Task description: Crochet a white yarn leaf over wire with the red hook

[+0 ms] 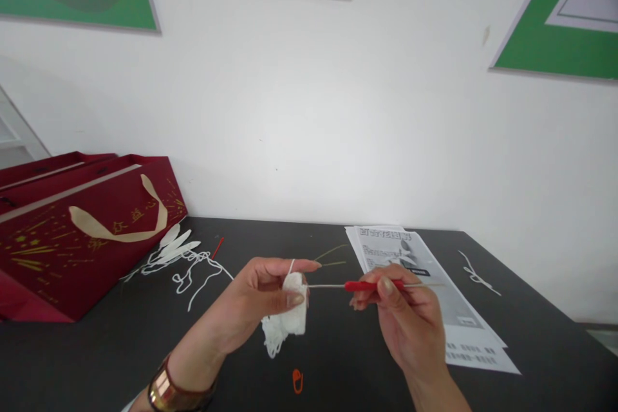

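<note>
Between thumb and fingers, my left hand pinches a small piece of white crochet work, with loose looped yarn hanging from its lower left. A strand of white yarn passes over the left index finger. My right hand is closed around the red grip of a crochet hook. The hook's thin metal shaft points left, and its tip meets the upper right edge of the white piece. Whether the tip sits inside a stitch is too small to tell.
Printed sheets lie under and beyond my right hand. An orange stitch marker rests near the front. White yarn, pale leaf-shaped pieces and a red stick lie left, beside red gift bags. A white cord is far right.
</note>
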The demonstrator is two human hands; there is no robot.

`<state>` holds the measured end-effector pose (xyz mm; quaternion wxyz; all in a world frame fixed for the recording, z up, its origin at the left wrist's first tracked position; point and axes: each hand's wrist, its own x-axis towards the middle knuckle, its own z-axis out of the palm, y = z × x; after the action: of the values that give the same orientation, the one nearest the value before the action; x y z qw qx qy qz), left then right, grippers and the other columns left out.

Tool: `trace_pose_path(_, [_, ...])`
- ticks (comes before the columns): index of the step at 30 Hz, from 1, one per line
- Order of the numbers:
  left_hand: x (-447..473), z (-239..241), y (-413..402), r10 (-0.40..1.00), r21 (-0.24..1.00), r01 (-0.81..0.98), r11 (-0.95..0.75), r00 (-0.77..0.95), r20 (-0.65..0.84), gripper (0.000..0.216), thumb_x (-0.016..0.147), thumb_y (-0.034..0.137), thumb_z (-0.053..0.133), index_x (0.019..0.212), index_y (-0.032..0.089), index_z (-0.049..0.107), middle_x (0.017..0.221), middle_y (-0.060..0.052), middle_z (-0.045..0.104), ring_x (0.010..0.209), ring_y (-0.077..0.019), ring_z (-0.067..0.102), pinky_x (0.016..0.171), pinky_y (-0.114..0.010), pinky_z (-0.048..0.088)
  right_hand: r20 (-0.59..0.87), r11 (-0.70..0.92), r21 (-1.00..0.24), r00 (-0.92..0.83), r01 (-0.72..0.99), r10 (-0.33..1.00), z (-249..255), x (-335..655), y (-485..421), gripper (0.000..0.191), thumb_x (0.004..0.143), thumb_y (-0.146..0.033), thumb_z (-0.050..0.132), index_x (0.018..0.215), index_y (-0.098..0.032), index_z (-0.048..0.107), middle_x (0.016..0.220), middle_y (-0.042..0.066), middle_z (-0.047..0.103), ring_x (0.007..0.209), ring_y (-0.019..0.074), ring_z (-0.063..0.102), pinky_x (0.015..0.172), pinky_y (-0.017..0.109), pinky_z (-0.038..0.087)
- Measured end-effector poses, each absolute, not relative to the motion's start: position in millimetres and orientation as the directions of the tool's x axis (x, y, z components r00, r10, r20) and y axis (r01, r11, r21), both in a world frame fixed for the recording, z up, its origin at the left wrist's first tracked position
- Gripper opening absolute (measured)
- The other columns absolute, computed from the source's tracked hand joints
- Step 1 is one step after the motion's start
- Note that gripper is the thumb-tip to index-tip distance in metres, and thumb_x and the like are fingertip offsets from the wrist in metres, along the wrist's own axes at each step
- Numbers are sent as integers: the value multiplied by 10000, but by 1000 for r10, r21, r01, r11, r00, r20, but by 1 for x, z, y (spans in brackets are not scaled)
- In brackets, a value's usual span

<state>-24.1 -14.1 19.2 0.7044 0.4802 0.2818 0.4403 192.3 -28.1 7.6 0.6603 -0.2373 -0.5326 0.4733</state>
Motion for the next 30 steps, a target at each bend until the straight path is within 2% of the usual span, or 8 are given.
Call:
trace_pose_path(6, [-21, 20, -13, 916, 936, -331, 123, 400, 21, 335, 664, 147, 767, 990, 220, 741, 710, 2, 672, 643, -76, 551, 604, -172, 423, 505, 471, -817, -19, -332, 863, 8, 191, -30, 126, 880, -217, 566, 865, -177, 685, 701, 34, 686, 614, 139, 644, 574, 242, 517])
trace_pose_path(13, [-19, 23, -14, 928, 911, -367, 188, 371, -42, 487, 598, 111, 798, 1059, 240, 712, 681, -2, 700, 604, -88, 593, 589, -189, 442, 536, 500, -820, -66, -278, 842, 3, 191, -30, 145, 887, -188, 546, 925, -198, 685, 745, 40, 691, 668, 158, 657, 604, 274, 538])
trace_pose_path(18, [-11, 23, -15, 977, 890, -450, 78, 210, 20, 480, 602, 86, 793, 1050, 237, 715, 642, 28, 664, 588, -62, 565, 601, -172, 436, 608, 596, -791, -80, -139, 790, 2, 187, -35, 200, 890, -147, 515, 977, -220, 680, 811, 55, 694, 711, 182, 667, 623, 314, 548])
trace_pose_path(21, [-5, 20, -15, 994, 874, -486, 9, 102, 46, 479, 609, 84, 790, 1049, 257, 713, 660, 35, 655, 618, -74, 582, 635, -191, 453, 700, 702, -712, -94, -20, 708, 2, 183, -38, 258, 874, -100, 506, 1025, -233, 668, 851, 61, 697, 742, 192, 668, 644, 333, 548])
trace_pose_path(26, [2, 14, -17, 996, 830, -553, -63, 14, 85, 463, 614, 88, 781, 1030, 282, 718, 711, 26, 669, 677, -114, 633, 633, -213, 470, 783, 799, -585, -160, 142, 601, -2, 177, -44, 427, 817, -10, 505, 1144, -263, 613, 937, 64, 694, 798, 192, 666, 646, 313, 557])
trace_pose_path(30, [3, 13, -19, 999, 790, -611, -44, -4, 53, 461, 619, 106, 781, 1043, 275, 713, 719, 12, 697, 700, -119, 647, 674, -210, 466, 834, 900, -246, -395, 359, 385, -11, 180, -47, 558, 739, 12, 567, 1260, -185, 552, 1119, 137, 654, 999, 253, 626, 771, 343, 559])
